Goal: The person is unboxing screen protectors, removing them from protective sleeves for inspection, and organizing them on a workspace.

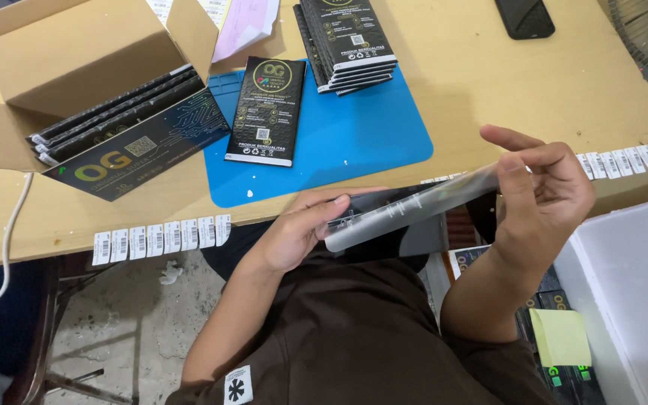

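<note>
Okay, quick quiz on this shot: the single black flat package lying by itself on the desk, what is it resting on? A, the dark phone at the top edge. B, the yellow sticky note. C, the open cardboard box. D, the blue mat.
D: the single black package lies flat on the blue mat, apart from the stack of black packages at the mat's far edge.

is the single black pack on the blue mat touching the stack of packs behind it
Apart. The head view shows bare blue mat between the single pack and the stack.
</note>
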